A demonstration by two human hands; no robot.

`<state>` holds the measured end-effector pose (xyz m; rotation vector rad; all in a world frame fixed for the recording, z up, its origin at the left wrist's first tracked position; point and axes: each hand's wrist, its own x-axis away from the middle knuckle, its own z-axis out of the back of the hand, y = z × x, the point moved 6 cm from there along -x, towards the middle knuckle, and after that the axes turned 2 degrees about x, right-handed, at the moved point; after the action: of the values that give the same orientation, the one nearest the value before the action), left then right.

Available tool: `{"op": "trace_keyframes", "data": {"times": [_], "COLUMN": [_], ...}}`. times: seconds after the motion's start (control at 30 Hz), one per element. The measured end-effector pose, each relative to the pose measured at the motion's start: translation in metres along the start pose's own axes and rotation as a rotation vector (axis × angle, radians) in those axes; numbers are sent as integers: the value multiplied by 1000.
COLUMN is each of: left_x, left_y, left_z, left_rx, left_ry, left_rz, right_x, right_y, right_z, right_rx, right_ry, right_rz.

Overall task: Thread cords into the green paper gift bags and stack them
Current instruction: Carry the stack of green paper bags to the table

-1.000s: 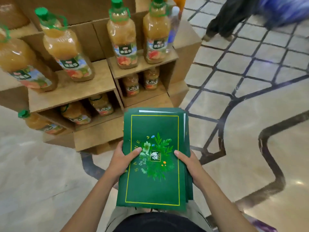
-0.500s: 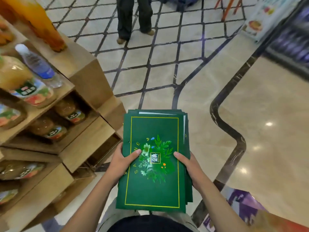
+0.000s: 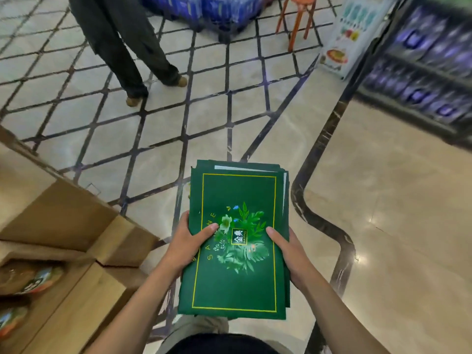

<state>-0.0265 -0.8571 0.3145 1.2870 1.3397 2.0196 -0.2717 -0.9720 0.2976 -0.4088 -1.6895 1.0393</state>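
Gripping a flat stack of green paper gift bags [image 3: 235,277] at waist height over the tiled floor [image 3: 383,213], the left hand [image 3: 186,244] and right hand [image 3: 291,254] hold opposite edges, thumbs on top, fingers curled underneath. Cardboard shelves [image 3: 76,226] stand to the left; another person's legs [image 3: 132,54] are ahead.

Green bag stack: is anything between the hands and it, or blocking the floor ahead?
Nothing between them: the left hand and right hand grip the green bag stack by its side edges, thumbs on top. Ahead-left, a person's legs stand on the tiled floor; the drop-off spot is not shown.
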Motion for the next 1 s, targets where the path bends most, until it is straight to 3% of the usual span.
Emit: {"op": "trace_keyframes", "data": {"times": [0.43, 1.0], "left_x": [-287, -670], "left_y": [184, 411], "left_z": [-79, -200], "left_rx": [-76, 36], "left_ry": [-130, -28], "left_rz": [-76, -57], "right_x": [-239, -616], "right_y": [-198, -511], "right_z": [45, 127], "right_rx": [-96, -12], "right_ry": [90, -2], "right_rz": [14, 50]}}
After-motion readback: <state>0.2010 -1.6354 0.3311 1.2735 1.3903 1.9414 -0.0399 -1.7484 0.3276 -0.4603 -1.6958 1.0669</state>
